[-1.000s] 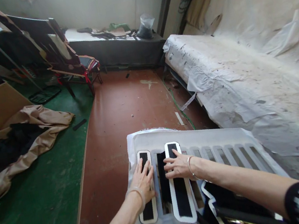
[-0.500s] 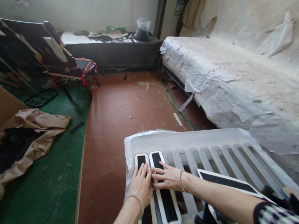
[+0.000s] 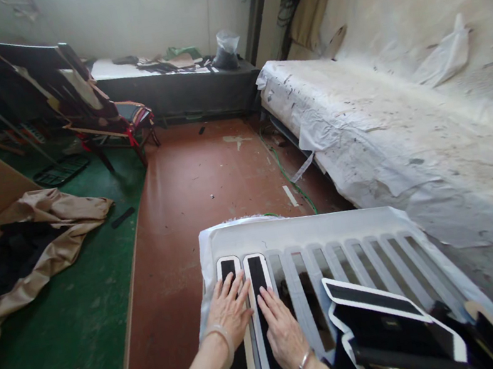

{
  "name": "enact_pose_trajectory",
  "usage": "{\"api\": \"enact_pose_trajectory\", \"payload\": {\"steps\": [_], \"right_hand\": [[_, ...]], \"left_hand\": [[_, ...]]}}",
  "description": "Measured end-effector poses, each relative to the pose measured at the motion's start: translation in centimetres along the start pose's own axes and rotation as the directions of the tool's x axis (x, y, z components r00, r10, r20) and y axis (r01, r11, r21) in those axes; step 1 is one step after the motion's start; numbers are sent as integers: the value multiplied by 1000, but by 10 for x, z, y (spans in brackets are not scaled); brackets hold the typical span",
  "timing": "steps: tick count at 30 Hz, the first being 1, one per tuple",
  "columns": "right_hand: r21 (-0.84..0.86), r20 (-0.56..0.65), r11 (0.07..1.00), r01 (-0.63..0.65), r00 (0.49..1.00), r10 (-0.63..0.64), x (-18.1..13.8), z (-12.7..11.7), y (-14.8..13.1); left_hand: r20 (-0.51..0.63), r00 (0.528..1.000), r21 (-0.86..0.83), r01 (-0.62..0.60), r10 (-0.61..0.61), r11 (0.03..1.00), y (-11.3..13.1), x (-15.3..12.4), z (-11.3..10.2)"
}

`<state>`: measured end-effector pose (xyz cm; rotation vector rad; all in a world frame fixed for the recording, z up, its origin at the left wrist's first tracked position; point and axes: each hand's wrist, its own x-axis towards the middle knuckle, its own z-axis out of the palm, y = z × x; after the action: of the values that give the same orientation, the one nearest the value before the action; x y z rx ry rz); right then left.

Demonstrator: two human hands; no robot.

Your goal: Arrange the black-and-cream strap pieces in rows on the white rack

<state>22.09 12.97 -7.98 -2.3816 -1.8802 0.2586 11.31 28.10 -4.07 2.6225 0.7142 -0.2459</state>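
Neither grip clamps anything: left hand (image 3: 229, 312) and right hand (image 3: 281, 328) press flat, fingers apart, on two black strips (image 3: 263, 309) seated side by side in the white slotted tray (image 3: 340, 226). Strips look thin, light and bendy, best lifted by their pale rims.

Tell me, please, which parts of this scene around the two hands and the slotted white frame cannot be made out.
- Head view: the near end of the slotted white frame is cut off by the bottom edge.
- The middles of the two black strips lie hidden under the left hand and right hand.
- The stack of black pieces covers the slots beneath it.
- Items on the far ledge are too small to identify.
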Motion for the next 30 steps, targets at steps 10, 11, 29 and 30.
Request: {"api": "enact_pose_trajectory", "payload": {"steps": [10,11,29,30], "right_hand": [[379,-178,924,-52,976,127,0,11,-4],[451,-198,889,-83,962,190,1,10,-4],[579,-52,614,-536,728,684,22,-16,1],[578,-55,617,-534,729,683,22,-16,-1]], "left_hand": [[-61,989,98,-125,131,987,-6,3,31],[-72,988,107,-130,138,986,-7,4,34],[-26,993,134,-107,111,985,-9,5,30],[-23,993,140,-108,112,984,-9,5,30]]}}
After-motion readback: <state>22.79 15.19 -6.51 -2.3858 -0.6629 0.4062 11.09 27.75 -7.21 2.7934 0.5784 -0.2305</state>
